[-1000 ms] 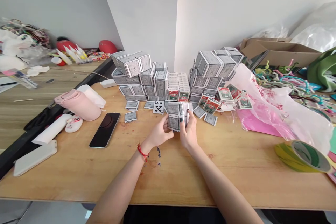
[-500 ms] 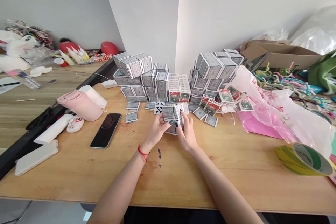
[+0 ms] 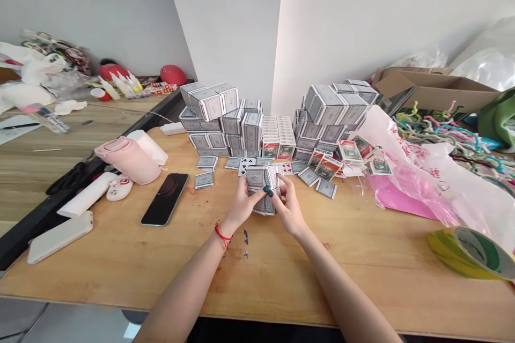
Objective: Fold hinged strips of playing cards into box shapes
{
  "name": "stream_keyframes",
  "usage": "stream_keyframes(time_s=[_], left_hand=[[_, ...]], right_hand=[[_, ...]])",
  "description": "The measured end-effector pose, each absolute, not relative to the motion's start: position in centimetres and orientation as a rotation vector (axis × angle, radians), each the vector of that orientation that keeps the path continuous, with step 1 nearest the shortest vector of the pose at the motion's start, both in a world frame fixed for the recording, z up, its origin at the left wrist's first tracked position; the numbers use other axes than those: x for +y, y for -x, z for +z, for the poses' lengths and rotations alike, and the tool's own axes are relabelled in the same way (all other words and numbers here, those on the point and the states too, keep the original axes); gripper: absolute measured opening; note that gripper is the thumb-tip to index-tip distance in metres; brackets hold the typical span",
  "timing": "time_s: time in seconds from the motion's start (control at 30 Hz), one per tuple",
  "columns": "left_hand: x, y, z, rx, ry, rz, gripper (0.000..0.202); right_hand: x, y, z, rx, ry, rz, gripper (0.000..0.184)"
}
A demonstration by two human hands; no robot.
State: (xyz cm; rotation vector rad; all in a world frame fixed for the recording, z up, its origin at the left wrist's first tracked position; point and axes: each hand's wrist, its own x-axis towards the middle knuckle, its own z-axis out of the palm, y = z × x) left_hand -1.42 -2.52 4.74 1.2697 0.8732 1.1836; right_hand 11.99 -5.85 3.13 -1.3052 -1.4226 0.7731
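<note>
Between both hands is a block made of playing cards, grey patterned backs outward. My left hand grips its left side, with the thumb across the front. My right hand holds its right side, and the two thumbs meet near the middle. Just behind lie loose playing cards, one showing black clubs and one showing red hearts. Stacks of similar card blocks stand behind on the left and on the right. Rows of boxed card decks stand between the stacks.
On the left are a black phone, a pink bottle and a white phone. A roll of yellow-green tape, a pink plastic bag and a cardboard box are at the right. More card boxes lie beside the right stack.
The card block has turned and tilted slightly in my hands, so its lower front shows more. The right fingers have shifted from its top to its right side. The view has moved slightly.
</note>
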Motion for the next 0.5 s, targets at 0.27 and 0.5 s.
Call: stream_keyframes(time_s=[0.27, 0.5], left_hand=[[-1.9, 2.2, 3.9, 1.126, -1.310, 1.274, 0.035], [-1.7, 3.5, 5.5, 0.951, -1.463, 1.121, 0.048]], right_hand=[[-6.0, -11.9, 3.6, -1.394, 1.227, 0.985, 0.059], [-6.6, -12.6, 4.4, -1.663, 1.278, 0.942, 0.071]])
